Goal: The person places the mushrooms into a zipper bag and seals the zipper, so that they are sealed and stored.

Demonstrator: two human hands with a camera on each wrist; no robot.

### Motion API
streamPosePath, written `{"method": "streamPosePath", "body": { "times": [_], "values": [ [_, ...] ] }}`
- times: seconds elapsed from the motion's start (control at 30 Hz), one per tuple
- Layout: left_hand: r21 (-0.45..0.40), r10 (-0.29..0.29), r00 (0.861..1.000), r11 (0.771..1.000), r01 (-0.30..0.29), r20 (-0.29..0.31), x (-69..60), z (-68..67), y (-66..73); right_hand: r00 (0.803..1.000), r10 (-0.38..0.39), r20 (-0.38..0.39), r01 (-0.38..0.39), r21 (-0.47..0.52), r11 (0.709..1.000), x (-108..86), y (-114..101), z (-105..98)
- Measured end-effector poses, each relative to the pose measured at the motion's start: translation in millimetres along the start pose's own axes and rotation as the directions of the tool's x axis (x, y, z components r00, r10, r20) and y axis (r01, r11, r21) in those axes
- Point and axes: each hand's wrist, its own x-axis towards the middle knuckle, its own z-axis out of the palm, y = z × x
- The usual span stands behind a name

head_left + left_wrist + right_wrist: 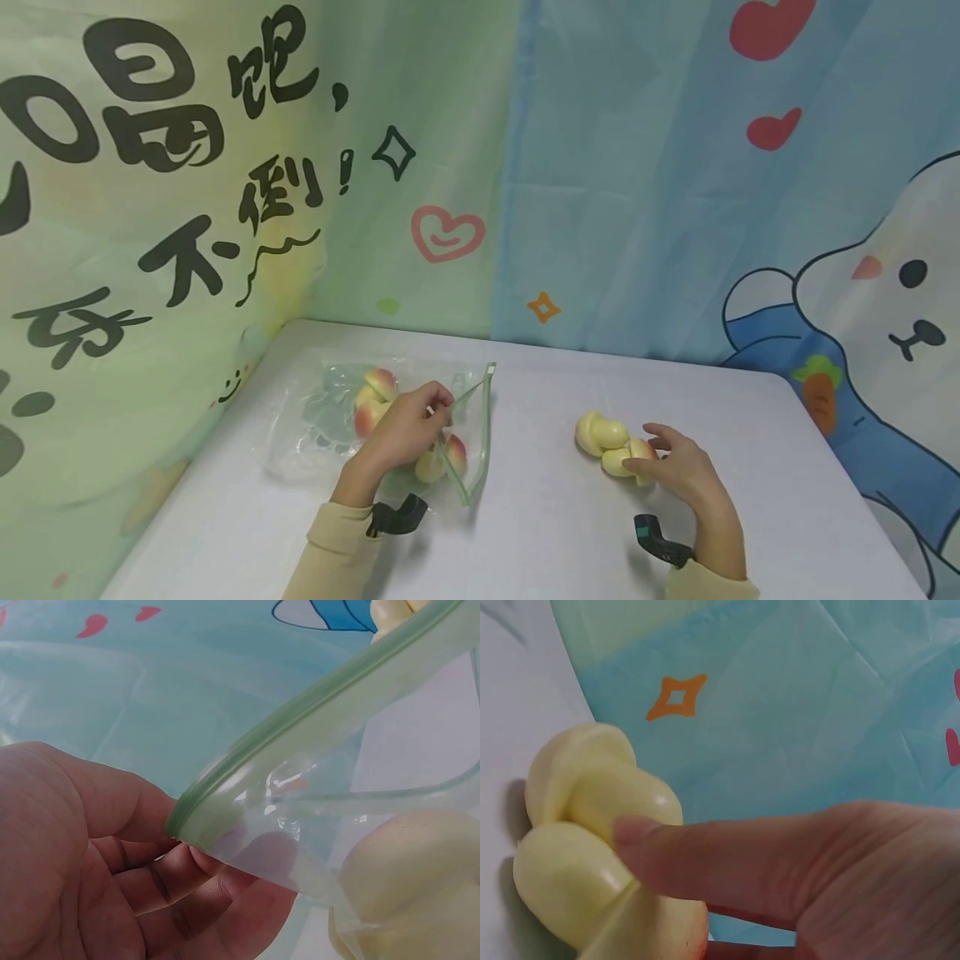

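A clear zip bag with a green edge [487,433] lies on the left of the table, with several yellow and red peach-like pieces inside [369,415]. My left hand [405,429] pinches the bag's green-edged rim [300,709] between thumb and fingers, and the mouth stands apart. To the right, a cluster of pale yellow pieces [609,434] rests on the table. My right hand [686,471] is at its right end, thumb and fingers around a piece with a red patch [642,451]. In the right wrist view the thumb lies against the cluster [566,877].
The white table [540,517] reaches back to a printed cloth backdrop [600,208] with hearts, writing and a white cartoon animal. Black wrist devices [399,515] sit at both wrists, below the hands.
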Motion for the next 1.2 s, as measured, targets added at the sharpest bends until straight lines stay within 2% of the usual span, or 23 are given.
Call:
{"method": "streamPosePath", "body": {
  "times": [0.4, 0.73, 0.93, 1.2],
  "values": [
    [0.011, -0.003, 1.000, 1.000, 0.003, -0.004, -0.2, -0.4, -0.8, 0.999, -0.001, 0.045, 0.001, 0.010, 1.000, 4.6, 2.3, 7.9],
    [0.014, 0.002, 1.000, 1.000, -0.002, 0.000, -0.5, -1.4, -0.8, 1.000, -0.015, -0.016, 0.015, 0.029, 0.999, 3.8, -5.1, 11.2],
    [0.015, 0.002, 1.000, 1.000, -0.002, 0.000, -0.7, -2.3, -0.1, 0.995, -0.086, -0.048, 0.087, 0.026, 0.996, 3.1, -20.2, 17.5],
    [0.016, 0.008, 1.000, 1.000, -0.008, -0.002, -1.1, -3.4, 0.6, 0.982, -0.180, -0.047, 0.182, 0.019, 0.983, 6.5, -40.6, 38.9]
  ]
}}
